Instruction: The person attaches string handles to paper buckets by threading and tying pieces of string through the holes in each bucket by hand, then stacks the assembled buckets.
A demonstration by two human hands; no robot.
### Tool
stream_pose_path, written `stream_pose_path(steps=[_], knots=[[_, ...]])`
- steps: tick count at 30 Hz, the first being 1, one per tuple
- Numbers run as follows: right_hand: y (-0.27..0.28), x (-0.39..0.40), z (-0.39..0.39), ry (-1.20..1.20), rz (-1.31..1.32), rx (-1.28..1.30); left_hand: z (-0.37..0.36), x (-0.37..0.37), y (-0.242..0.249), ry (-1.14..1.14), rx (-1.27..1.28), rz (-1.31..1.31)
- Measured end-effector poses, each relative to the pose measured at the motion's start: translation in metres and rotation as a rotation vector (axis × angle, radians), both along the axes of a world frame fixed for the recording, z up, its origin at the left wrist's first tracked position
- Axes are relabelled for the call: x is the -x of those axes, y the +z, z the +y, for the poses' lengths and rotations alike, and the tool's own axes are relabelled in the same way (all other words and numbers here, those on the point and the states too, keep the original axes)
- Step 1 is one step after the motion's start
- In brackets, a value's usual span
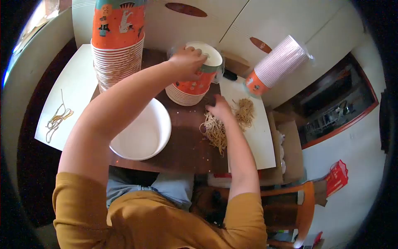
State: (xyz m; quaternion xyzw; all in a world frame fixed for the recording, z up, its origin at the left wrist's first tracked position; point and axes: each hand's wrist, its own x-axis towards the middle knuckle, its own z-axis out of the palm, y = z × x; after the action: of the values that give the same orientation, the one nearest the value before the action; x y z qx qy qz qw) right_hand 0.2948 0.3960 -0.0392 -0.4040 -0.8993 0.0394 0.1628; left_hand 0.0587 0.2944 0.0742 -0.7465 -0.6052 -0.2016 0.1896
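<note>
My left hand (pixel 188 62) curls over the base rim of an upside-down paper bucket (pixel 197 83), orange and green with printed figures, at the top of a short stack. Its fingertips reach onto the pale base. My right hand (pixel 219 108) sits low, just right of that stack, thumb and fingers apart. Right below it lies a tangled heap of pale cords (pixel 215 135); whether the fingers touch it is hard to tell. A second heap of tan cords (pixel 244 112) lies to the right. In front of my left forearm a white bucket (pixel 143 135) shows its open mouth.
A tall stack of orange paper buckets (pixel 118 50) rises at the back left, partly behind my arm. Another wrapped stack (pixel 275 64) leans at the right against the cabinet (pixel 265 20). Several loose cords (pixel 58 120) lie on the left white board. A chair (pixel 306 211) stands at the right.
</note>
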Motion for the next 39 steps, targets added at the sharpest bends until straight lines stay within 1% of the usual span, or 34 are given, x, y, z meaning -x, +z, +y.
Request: stream_pose_path(steps=[2,4,6,8,10,12,13,14,16,17,19,20,21,23,26,28,29,30,31,32,34,35,36,37,38,39], knots=[[-0.036,-0.006,0.035,-0.049,-0.054,0.098,-0.004,0.013,-0.002,-0.038,0.017,-0.058],[-0.031,-0.015,0.037,-0.125,-0.148,0.088,-0.012,0.027,-0.003,-0.083,0.031,-0.097],[-0.020,-0.042,0.056,-0.114,-0.013,0.140,-0.014,0.036,-0.004,-0.091,-0.018,-0.087],[0.009,-0.067,0.056,-0.123,0.221,0.137,-0.018,0.038,-0.002,-0.105,-0.036,-0.094],[0.049,-0.084,0.048,-0.110,0.279,0.088,-0.016,0.033,-0.001,-0.075,-0.012,-0.100],[0.090,-0.088,0.023,-0.091,0.345,0.322,-0.016,0.029,0.000,-0.030,0.030,-0.121],[0.099,-0.089,0.018,-0.077,0.379,0.437,-0.017,0.026,0.003,-0.001,0.060,-0.136],[0.103,-0.094,0.025,-0.065,0.056,0.314,-0.018,0.025,0.004,0.031,0.090,-0.151],[0.065,-0.078,0.047,-0.094,-0.065,0.258,-0.019,0.026,0.005,-0.006,0.113,-0.171],[0.050,-0.068,0.050,-0.110,-0.121,0.223,-0.019,0.027,0.006,-0.027,0.118,-0.177],[0.055,-0.014,0.006,-0.062,-0.092,0.251,-0.016,0.030,0.002,-0.053,0.096,-0.183],[0.014,0.001,0.013,-0.091,-0.095,0.169,-0.015,0.034,-0.002,-0.064,0.085,-0.183],[-0.023,0.011,0.026,-0.121,-0.097,0.088,-0.015,0.037,-0.007,-0.082,0.008,-0.165],[-0.024,0.020,0.021,-0.103,-0.198,0.140,-0.020,0.044,-0.018,-0.122,-0.142,-0.128],[-0.020,-0.006,0.033,-0.029,-0.283,0.182,-0.034,0.043,-0.013,-0.115,-0.107,-0.187],[0.019,-0.033,0.031,-0.151,-0.139,0.225,-0.034,0.038,-0.010,-0.073,-0.079,-0.169],[0.030,-0.051,0.038,-0.102,-0.064,0.132,-0.035,0.037,-0.009,-0.047,-0.064,-0.161],[0.042,-0.068,0.049,0.029,-0.012,0.202,-0.035,0.036,-0.007,-0.040,-0.044,-0.156],[0.083,-0.070,0.026,0.018,-0.085,0.409,-0.034,0.033,-0.005,-0.032,-0.025,-0.151],[0.070,-0.086,0.053,0.047,-0.175,0.516,-0.032,0.032,-0.004,-0.022,-0.007,-0.146],[0.069,-0.090,0.029,0.055,-0.109,0.013,-0.027,0.030,-0.010,-0.019,-0.213,-0.052],[0.067,-0.088,0.011,0.099,-0.098,-0.059,-0.026,0.031,-0.014,-0.014,-0.315,-0.003],[0.064,-0.086,-0.008,0.140,-0.088,-0.135,-0.030,0.028,-0.011,0.000,-0.296,-0.089],[0.058,-0.083,-0.030,0.214,-0.101,-0.031,-0.039,0.021,-0.002,0.013,-0.276,-0.175],[0.055,-0.077,-0.038,0.215,-0.153,0.061,-0.050,0.016,0.006,0.025,-0.255,-0.261],[0.051,-0.072,-0.046,0.213,-0.205,0.152,-0.065,0.013,0.015,-0.015,-0.142,-0.352]])
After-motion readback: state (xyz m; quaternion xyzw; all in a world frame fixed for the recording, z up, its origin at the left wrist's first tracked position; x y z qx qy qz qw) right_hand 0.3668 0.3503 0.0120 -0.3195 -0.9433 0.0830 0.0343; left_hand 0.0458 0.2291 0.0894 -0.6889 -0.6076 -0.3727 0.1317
